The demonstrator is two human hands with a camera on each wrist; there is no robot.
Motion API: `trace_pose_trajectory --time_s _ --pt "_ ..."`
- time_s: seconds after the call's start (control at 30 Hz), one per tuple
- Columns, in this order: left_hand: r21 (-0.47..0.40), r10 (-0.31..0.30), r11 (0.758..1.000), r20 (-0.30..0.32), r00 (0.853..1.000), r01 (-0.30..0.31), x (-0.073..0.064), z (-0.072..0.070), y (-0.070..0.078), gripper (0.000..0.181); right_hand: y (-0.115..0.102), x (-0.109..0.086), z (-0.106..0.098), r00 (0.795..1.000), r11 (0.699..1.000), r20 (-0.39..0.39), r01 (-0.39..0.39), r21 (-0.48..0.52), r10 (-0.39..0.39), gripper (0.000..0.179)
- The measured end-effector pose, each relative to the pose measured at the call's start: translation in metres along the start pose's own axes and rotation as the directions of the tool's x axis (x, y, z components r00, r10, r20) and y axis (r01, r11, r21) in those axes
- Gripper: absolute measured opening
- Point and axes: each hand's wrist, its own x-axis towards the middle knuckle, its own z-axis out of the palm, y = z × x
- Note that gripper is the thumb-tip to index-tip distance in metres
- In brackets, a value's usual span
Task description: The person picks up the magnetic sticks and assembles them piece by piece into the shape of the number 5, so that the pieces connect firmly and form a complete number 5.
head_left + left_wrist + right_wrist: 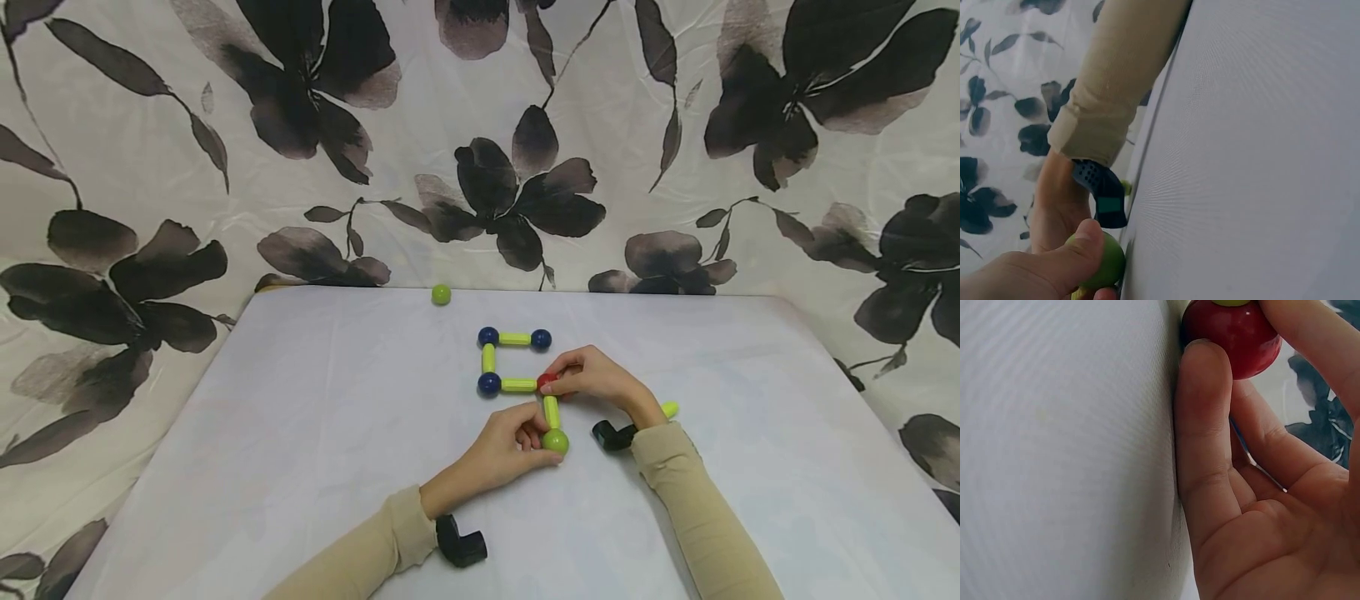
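A figure of balls and yellow-green rods lies on the white table. Blue balls (489,384) form its left corners, and another blue ball (541,339) ends the top rod (514,339). My right hand (600,379) pinches the red ball (1241,337) between thumb and fingers at the lower rod's right end. From the red ball a short rod (552,412) runs toward me to a green ball (556,442). My left hand (498,446) grips that green ball, thumb on its near side. In the left wrist view, the thumb covers part of the green ball (1110,262).
A loose green ball (441,294) lies near the table's far edge. Partly behind the right wrist, a yellow-green rod (670,409) shows. Black wrist cameras (461,542) sit at both cuffs. A flowered cloth (495,200) hangs behind the white table (300,467).
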Motion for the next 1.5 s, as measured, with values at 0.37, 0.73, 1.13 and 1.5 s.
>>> trace_pose_trajectory --time_s 0.37,0.73,1.13,1.5 --pt "0.009 0.02 1.0 0.026 0.999 -0.02 0.001 -0.003 -0.001 0.028 -0.001 0.0 0.0 1.0 1.0 0.002 0.009 0.029 -0.009 0.024" --pt "0.02 -0.006 1.0 0.029 1.0 0.006 0.001 -0.001 -0.001 0.033 -0.001 0.001 -0.001 1.0 0.999 0.024 0.018 0.038 -0.019 0.027" --pt "0.101 -0.116 0.988 0.008 0.993 0.114 0.017 -0.054 0.006 0.008 -0.002 0.0 -0.001 1.0 0.999 0.009 -0.014 0.04 0.014 0.028" --pt "0.204 -0.132 0.97 -0.032 0.991 0.136 0.019 -0.106 -0.034 0.033 -0.002 0.001 -0.001 0.999 0.998 0.0 -0.04 0.043 0.04 0.031"
